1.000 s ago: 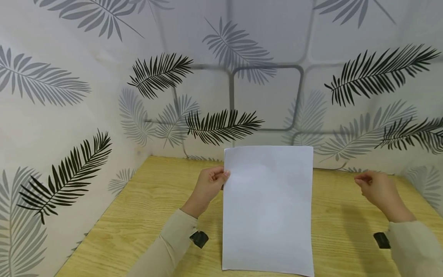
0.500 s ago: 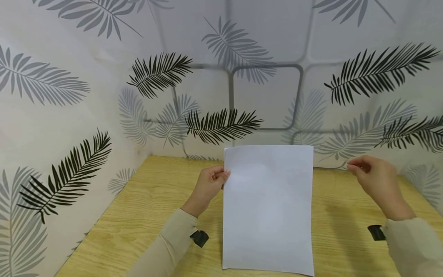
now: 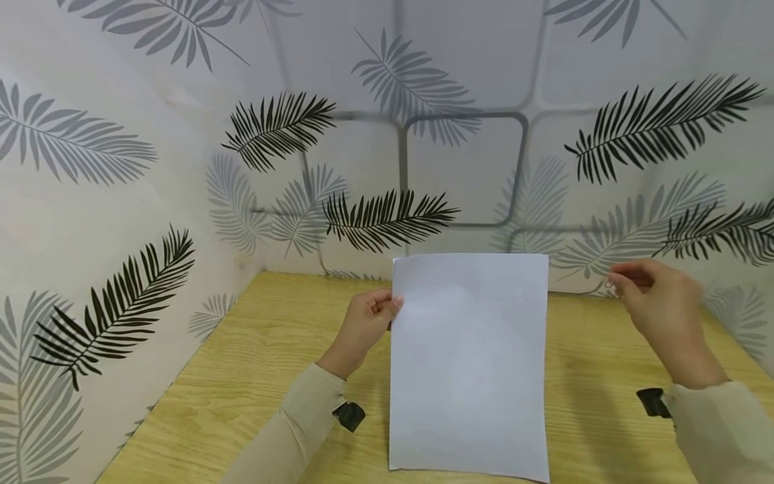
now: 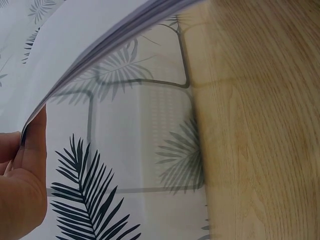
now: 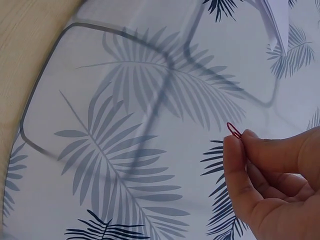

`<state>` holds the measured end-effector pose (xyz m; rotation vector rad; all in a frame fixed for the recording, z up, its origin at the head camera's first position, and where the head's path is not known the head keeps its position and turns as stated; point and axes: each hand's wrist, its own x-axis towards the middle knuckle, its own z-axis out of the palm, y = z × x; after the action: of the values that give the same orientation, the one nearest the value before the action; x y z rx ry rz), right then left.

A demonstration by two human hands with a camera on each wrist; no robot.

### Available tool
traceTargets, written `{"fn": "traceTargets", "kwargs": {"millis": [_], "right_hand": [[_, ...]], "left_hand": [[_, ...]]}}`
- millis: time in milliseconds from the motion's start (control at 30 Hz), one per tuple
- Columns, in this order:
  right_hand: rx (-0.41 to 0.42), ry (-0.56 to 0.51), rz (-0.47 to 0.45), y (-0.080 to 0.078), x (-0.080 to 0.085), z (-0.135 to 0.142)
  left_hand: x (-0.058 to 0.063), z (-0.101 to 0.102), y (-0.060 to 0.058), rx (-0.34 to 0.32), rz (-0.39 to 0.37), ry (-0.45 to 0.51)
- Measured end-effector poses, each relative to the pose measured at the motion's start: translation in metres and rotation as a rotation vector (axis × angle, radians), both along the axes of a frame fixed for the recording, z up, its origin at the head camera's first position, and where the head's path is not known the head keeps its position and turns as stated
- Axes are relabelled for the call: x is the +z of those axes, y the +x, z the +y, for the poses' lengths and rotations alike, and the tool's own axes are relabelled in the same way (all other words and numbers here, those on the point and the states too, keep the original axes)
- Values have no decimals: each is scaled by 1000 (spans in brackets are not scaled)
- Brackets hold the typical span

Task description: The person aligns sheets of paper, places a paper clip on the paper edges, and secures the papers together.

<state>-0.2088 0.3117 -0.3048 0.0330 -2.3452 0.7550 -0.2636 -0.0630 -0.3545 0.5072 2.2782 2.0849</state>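
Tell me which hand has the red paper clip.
The right hand: its thumb and forefinger pinch the red paper clip, apart from the paper. The left hand instead grips the left edge of the white paper.

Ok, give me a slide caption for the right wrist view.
Right grip pinching a red clip before a leaf-print wall, paper at upper right.

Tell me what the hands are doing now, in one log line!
left hand: pinches paper stack at left edge | right hand: pinches red paper clip | clip: not touching stack
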Motion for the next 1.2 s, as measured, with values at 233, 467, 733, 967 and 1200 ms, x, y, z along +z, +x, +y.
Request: {"fn": "traceTargets", "kwargs": {"millis": [233,467,733,967,1200], "right_hand": [[6,-42,43,4,8,-10],[1,-81,178,7,17,-23],[11,-146,307,7,23,-33],[96,-206,374,7,27,-46],[148,-180,434,3,25,-53]], "left_hand": [[0,1,1,-8,6,5],[0,3,2,-17,13,-6],[0,5,1,-18,40,-20],[1,9,4,-9,34,-2],[1,10,4,-11,28,-7]]}}
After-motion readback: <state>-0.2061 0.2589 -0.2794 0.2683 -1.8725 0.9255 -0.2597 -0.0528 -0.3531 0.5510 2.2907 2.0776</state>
